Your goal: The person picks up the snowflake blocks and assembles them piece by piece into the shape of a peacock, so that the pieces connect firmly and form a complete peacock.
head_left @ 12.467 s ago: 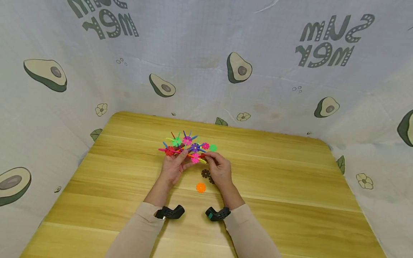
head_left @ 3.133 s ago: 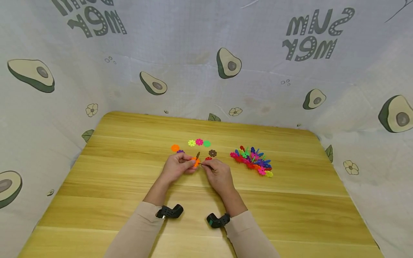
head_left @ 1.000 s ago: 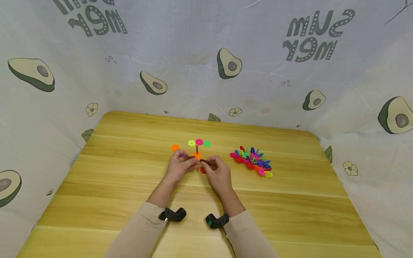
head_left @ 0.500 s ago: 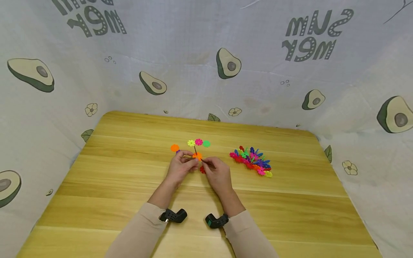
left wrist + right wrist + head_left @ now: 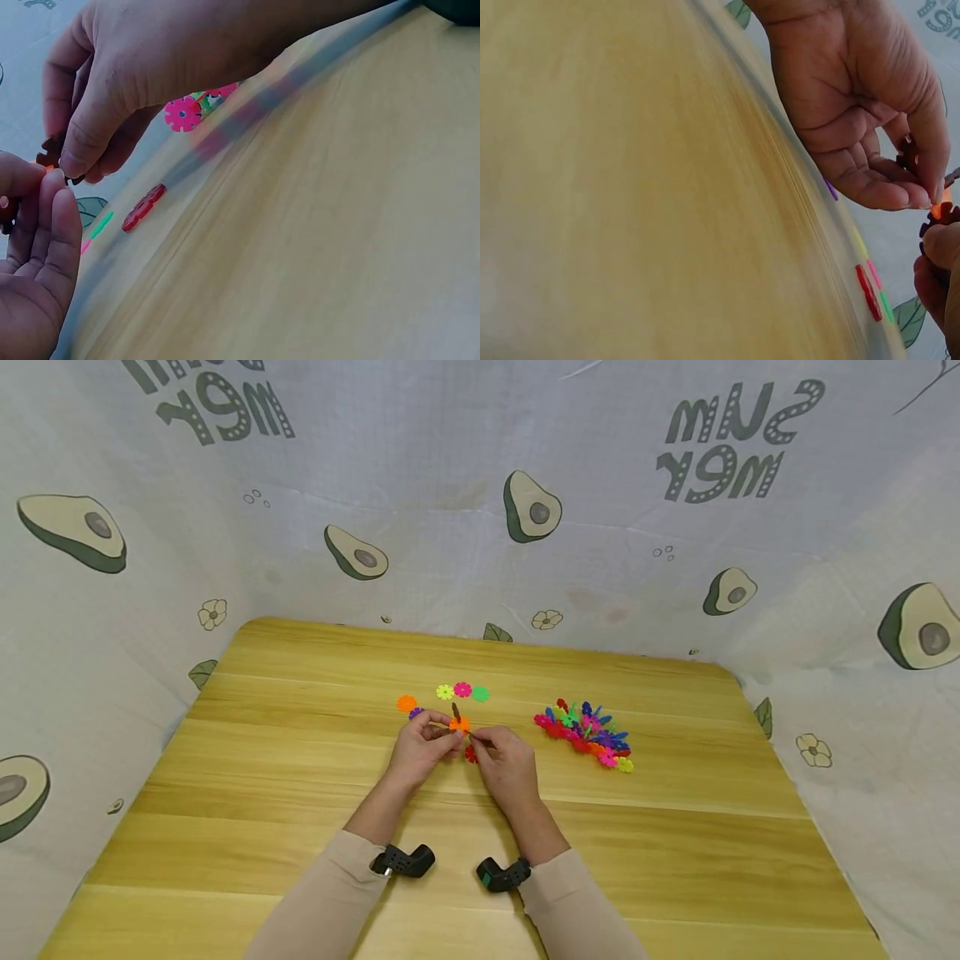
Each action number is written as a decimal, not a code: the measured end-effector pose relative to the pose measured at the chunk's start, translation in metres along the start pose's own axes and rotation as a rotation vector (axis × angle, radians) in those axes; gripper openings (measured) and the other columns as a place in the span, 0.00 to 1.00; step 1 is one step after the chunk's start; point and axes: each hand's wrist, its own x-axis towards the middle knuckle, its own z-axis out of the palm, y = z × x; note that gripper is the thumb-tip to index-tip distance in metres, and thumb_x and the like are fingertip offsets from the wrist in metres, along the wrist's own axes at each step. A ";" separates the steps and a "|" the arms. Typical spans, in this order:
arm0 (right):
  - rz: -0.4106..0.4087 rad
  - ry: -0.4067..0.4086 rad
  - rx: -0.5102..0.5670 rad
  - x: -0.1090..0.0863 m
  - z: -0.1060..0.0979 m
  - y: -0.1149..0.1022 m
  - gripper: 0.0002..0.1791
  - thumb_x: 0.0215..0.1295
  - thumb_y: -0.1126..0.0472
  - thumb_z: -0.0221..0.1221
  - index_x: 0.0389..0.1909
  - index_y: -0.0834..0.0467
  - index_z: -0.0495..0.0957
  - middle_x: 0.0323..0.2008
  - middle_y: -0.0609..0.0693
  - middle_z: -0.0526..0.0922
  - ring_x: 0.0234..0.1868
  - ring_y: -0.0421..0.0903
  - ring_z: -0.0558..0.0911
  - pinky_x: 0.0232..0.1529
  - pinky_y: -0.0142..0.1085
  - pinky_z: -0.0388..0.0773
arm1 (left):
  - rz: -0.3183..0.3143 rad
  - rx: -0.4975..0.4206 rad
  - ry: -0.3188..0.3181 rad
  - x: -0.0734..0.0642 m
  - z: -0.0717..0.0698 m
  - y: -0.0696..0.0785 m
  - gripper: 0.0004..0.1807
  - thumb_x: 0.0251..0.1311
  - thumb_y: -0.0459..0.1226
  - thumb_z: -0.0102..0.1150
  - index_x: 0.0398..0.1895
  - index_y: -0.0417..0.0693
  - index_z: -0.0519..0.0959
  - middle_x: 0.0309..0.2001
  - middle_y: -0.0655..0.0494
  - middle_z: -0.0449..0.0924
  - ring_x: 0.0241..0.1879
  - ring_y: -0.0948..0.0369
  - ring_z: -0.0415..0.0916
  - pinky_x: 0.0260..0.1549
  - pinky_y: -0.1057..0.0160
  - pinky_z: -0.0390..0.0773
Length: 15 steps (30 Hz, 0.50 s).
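My left hand [image 5: 418, 753] grips an orange notched plastic disc [image 5: 461, 725] with brown notched discs joined to its edge. One brown disc [image 5: 455, 712] stands up from its far side; another brown disc [image 5: 907, 154] sits between the left fingers in the right wrist view. My right hand [image 5: 512, 768] pinches a further brown disc [image 5: 943, 216] right at the orange disc's near-right edge. Both hands are held close together above the table, fingertips nearly meeting. Just below the joint, partly behind the right fingers, a red disc [image 5: 470, 754] lies on the table.
A colourful built piece of many joined discs [image 5: 585, 735] lies to the right. Behind the hands are loose yellow [image 5: 445, 692], pink [image 5: 462, 690] and green [image 5: 480, 694] discs. Orange [image 5: 407, 703] and purple [image 5: 416, 714] ones lie left. A printed curtain [image 5: 450, 602] surrounds the wooden table [image 5: 675, 860].
The colourful built piece, earlier in both hands, now lies at the right. A brown disc has gone from the table into the right hand, up against the orange disc. The held piece has tilted slightly.
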 end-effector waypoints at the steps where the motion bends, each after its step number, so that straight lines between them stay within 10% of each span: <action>1: 0.002 0.001 0.006 0.000 0.000 0.000 0.04 0.58 0.71 0.71 0.33 0.61 0.87 0.32 0.54 0.90 0.35 0.48 0.90 0.38 0.38 0.89 | 0.000 0.005 -0.007 0.000 0.000 0.000 0.12 0.61 0.23 0.63 0.46 0.35 0.74 0.27 0.57 0.84 0.29 0.60 0.86 0.32 0.67 0.87; 15: 0.225 -0.050 0.160 -0.001 0.004 -0.002 0.04 0.61 0.68 0.71 0.36 0.60 0.87 0.36 0.54 0.90 0.37 0.48 0.90 0.40 0.37 0.89 | -0.009 -0.078 0.046 -0.001 0.000 0.001 0.11 0.62 0.24 0.62 0.45 0.37 0.74 0.31 0.55 0.83 0.32 0.60 0.84 0.36 0.64 0.88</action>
